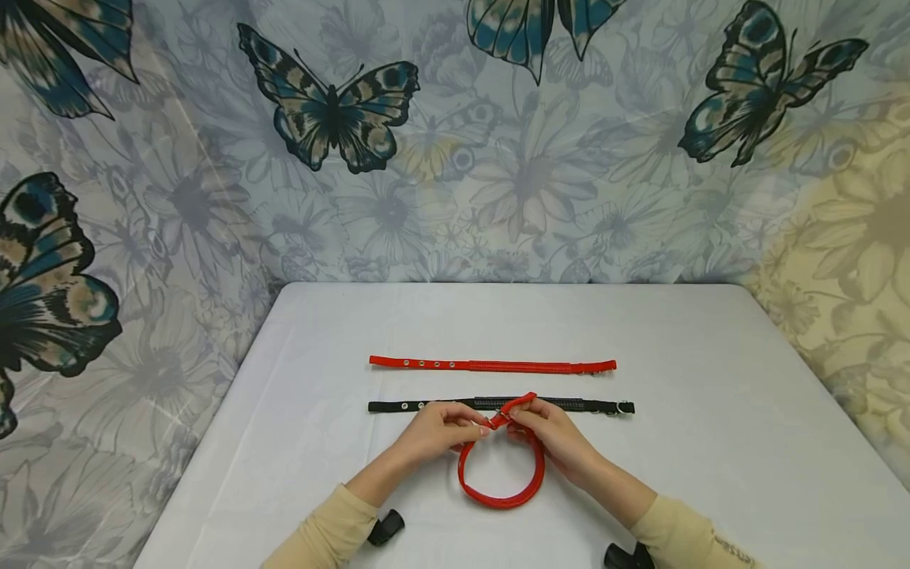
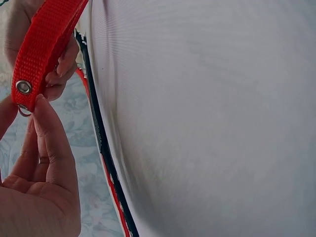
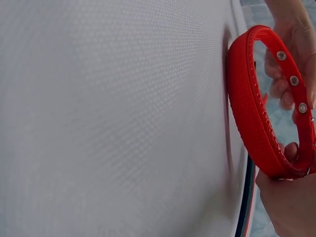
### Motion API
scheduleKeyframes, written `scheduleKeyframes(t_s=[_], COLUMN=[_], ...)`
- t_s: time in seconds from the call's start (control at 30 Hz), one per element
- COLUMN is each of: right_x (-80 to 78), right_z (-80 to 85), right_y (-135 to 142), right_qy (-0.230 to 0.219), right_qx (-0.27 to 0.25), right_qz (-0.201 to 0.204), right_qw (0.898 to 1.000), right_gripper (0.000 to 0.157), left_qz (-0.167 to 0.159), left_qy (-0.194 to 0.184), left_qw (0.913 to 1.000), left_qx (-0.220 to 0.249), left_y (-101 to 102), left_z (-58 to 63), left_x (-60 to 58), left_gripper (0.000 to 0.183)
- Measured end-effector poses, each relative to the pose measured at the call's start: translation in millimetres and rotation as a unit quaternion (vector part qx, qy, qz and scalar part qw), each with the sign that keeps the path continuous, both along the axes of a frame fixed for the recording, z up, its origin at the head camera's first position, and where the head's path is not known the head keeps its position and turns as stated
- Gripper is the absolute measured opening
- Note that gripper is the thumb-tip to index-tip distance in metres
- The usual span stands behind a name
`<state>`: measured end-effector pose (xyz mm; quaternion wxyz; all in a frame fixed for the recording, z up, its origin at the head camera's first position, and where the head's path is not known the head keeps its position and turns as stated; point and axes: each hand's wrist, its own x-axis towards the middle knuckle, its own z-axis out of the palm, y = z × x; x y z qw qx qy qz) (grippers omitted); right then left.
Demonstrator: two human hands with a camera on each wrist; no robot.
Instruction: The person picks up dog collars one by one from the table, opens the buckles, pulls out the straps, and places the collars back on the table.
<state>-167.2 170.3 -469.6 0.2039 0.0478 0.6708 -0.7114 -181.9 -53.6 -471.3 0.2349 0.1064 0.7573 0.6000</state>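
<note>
A red collar, bent into a loop, hangs between both hands above the white table. My left hand pinches it by the buckle, thumb and fingertips at the strap's edge. Metal eyelets dot the red strap in the right wrist view. My right hand grips the other side of the loop near its top, with the strap's free end sticking up past the fingers. Just behind the hands lies a black collar, laid out straight and partly covered by them.
Farther back, a second red collar lies straight, parallel to the black one. The white table reaches to a wall cloth printed with butterflies. Black wrist devices show beneath both sleeves.
</note>
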Motion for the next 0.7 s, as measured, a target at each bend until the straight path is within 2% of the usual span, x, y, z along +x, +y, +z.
scheduleKeyframes(t_s=[0.2, 0.37, 0.53, 0.7], right_x=[-3.2, -8.4, -8.9, -7.7], right_z=[6.0, 10.0, 8.2, 4.8], right_y=[4.6, 7.2, 9.3, 9.3], right_qy=[0.002, 0.013, 0.017, 0.015], right_qx=[-0.017, 0.022, 0.052, 0.061], right_qz=[0.036, 0.081, 0.107, 0.103], right_qw=[0.999, 0.996, 0.993, 0.993], right_gripper=[0.040, 0.050, 0.040, 0.034], left_qz=[-0.005, -0.018, -0.030, -0.035], left_qy=[0.012, 0.025, 0.034, 0.038], left_qw=[0.9998, 0.9993, 0.9986, 0.9982], left_qx=[-0.012, -0.021, -0.027, -0.030], left_y=[-2.1, -3.8, -3.3, -3.3], left_z=[3.5, 8.4, 10.1, 10.0], left_x=[-1.6, -2.7, -2.3, -1.5], left_gripper=[0.018, 0.017, 0.018, 0.018])
